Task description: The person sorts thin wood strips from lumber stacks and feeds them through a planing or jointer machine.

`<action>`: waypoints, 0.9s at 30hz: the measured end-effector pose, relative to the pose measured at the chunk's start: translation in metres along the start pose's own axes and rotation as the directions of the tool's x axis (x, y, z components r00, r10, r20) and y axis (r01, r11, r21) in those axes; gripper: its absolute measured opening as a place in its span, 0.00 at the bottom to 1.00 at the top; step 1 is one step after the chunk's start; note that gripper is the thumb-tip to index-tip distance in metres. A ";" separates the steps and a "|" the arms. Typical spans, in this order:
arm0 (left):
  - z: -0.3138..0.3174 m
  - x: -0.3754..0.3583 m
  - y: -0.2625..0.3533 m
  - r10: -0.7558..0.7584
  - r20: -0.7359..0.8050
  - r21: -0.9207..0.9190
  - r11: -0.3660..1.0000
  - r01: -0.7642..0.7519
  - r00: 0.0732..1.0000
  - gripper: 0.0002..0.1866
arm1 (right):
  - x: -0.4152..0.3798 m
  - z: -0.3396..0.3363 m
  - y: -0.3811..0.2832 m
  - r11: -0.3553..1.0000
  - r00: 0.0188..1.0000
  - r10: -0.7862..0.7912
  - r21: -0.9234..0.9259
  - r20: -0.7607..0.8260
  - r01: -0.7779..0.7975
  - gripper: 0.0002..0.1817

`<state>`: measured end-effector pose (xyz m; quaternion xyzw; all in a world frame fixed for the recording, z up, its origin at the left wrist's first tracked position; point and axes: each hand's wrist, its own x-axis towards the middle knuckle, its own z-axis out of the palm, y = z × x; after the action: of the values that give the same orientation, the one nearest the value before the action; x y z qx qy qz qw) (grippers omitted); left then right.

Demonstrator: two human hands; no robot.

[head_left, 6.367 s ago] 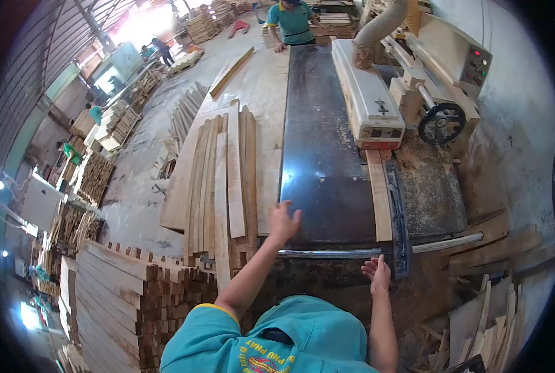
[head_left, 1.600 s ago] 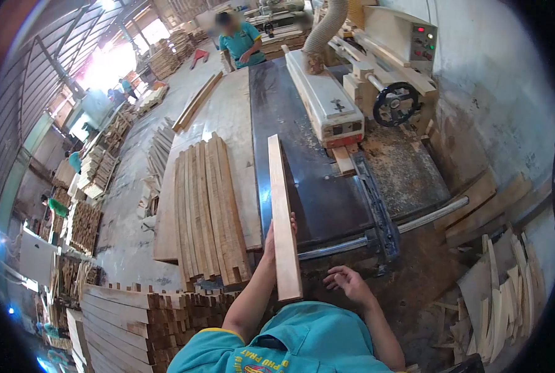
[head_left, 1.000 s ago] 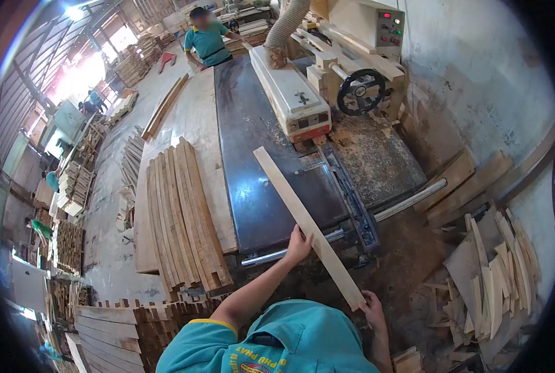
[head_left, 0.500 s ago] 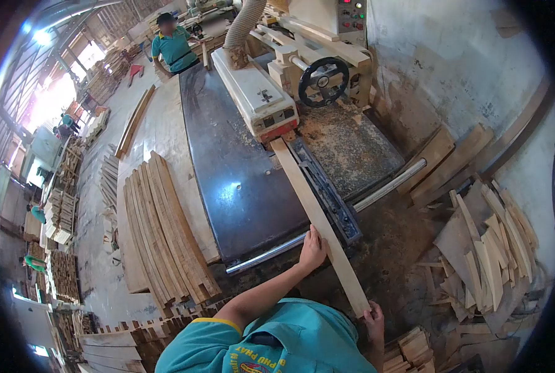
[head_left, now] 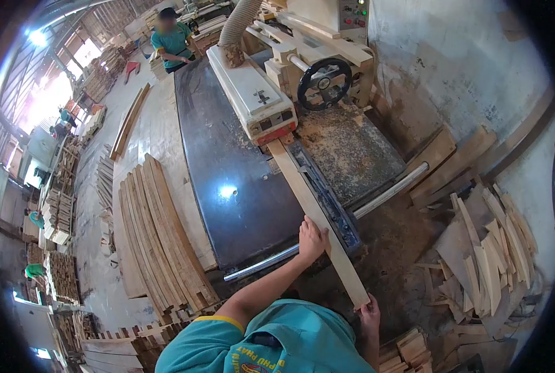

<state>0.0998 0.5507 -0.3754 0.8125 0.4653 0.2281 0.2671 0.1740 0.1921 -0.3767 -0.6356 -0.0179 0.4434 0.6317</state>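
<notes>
A long pale wooden board (head_left: pixel 305 194) lies on the dark machine table (head_left: pixel 209 168), along a metal guide rail (head_left: pixel 327 196). Its far end goes in under the white saw housing (head_left: pixel 252 96), where it is hidden. My left hand (head_left: pixel 312 239) is closed on the board's left edge, near the front of the table. My right hand (head_left: pixel 369 313) grips the near end of the board, which sticks out past the table toward my body.
A black handwheel (head_left: pixel 325 84) stands right of the housing. Long planks (head_left: pixel 165 230) are stacked on the left, and offcuts (head_left: pixel 492 248) are piled on the right. Across the table is a co-worker (head_left: pixel 172 43). A metal bar (head_left: pixel 265 262) runs along the front edge.
The board has moved slightly farther under the housing, and my right hand has moved forward with its end. My left hand has shifted a little along the edge. The co-worker now leans toward the table.
</notes>
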 end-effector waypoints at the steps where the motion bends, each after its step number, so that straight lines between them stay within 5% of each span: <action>1: -0.002 0.009 -0.003 0.017 -0.026 0.043 0.999 -0.016 1.000 0.45 | 0.007 0.007 0.001 1.000 1.000 -0.014 0.016 0.006 0.014 0.25; 4: -0.011 0.036 -0.011 -0.007 -0.008 0.035 0.999 0.007 1.000 0.45 | 0.032 0.024 0.008 0.985 0.997 -0.009 0.173 0.078 -0.005 0.24; 8: -0.020 0.078 -0.033 -0.010 -0.054 0.077 0.997 0.014 0.998 0.45 | 0.063 0.055 0.009 0.986 0.994 -0.023 0.164 0.108 0.005 0.18; 10: -0.020 0.099 -0.047 -0.040 -0.030 0.078 0.996 0.043 0.999 0.45 | 0.070 0.076 -0.011 0.993 0.992 0.039 -0.119 0.118 -0.024 0.15; 12: -0.020 0.114 -0.057 -0.007 -0.090 0.122 0.992 0.018 0.996 0.44 | 0.080 0.091 -0.016 0.985 0.990 0.007 -0.169 0.138 0.017 0.15; 15: -0.026 0.138 -0.068 -0.016 -0.119 0.114 0.993 0.030 0.993 0.45 | 0.092 0.112 -0.027 0.915 0.973 0.144 -0.399 0.180 -0.061 0.28; 22: -0.049 0.191 -0.086 -0.203 -0.013 0.071 0.977 0.203 0.979 0.47 | 0.122 0.176 -0.043 0.918 0.958 0.251 -0.347 0.141 -0.189 0.30; 27: -0.049 0.185 -0.106 -0.127 -0.223 0.125 0.980 0.158 0.967 0.39 | 0.140 0.215 -0.063 0.912 0.957 0.251 -0.366 0.143 -0.185 0.31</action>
<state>0.0882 0.7692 -0.3842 0.7645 0.5637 0.2605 0.1729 0.1663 0.4560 -0.3598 -0.6912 -0.0841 0.5586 0.4507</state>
